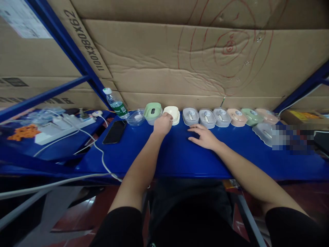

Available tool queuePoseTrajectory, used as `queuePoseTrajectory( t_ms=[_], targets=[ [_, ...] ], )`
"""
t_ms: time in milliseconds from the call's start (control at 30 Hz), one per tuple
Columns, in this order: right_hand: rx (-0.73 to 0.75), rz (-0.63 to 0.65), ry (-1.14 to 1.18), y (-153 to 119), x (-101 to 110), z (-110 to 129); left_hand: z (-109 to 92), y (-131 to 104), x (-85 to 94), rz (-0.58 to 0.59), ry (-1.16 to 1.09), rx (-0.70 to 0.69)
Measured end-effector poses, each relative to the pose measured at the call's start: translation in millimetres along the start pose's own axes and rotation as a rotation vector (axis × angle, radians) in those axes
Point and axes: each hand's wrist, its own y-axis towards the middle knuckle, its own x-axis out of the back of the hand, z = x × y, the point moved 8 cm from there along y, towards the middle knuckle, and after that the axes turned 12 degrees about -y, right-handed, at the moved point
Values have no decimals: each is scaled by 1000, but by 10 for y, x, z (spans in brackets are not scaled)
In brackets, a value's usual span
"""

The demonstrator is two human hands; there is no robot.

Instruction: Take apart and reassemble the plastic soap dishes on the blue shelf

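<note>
1. At the middle of the frame, the left hand [162, 124] is curled onto the near edge of a cream case [172, 113], fingers clenched against it; whether it truly grips the case I cannot tell.
2. The right hand [203, 136] lies flat and released on the blue shelf [177, 157], fingers spread toward the left, holding nothing.
3. Bare shelf runs between the hands and the near edge, wide open room; the cardboard wall [164, 68] closes off the far side just behind the cases.
4. The cream case sits in the back row, its long axis roughly left to right.
5. Left of it: one green case [152, 112] and one clear lid [136, 117].
6. Right of it: three grey cases [207, 117], then a pink, a green and another pink, with one clear tray nearer.
7. Centre left: one black phone [114, 131], one water bottle [115, 103] and one white cable [101, 154].
</note>
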Motion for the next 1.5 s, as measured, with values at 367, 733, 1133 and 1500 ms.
queuePoseTrajectory(
  t_ms=[367,733,1133,1500],
  targets=[
    [-2,18,17,0,-4,-9,83,33,-26,-5,13,19],
    [-225,-223,27,-36,231,-235,-176,-127,374,-136,-631,108],
    [-174,130,-44,-19,-147,-254,-21,-164,24,341,-15,91],
    [-179,141,-5,-25,-148,-240,812,-46,562,-134,22,372]
  ],
)
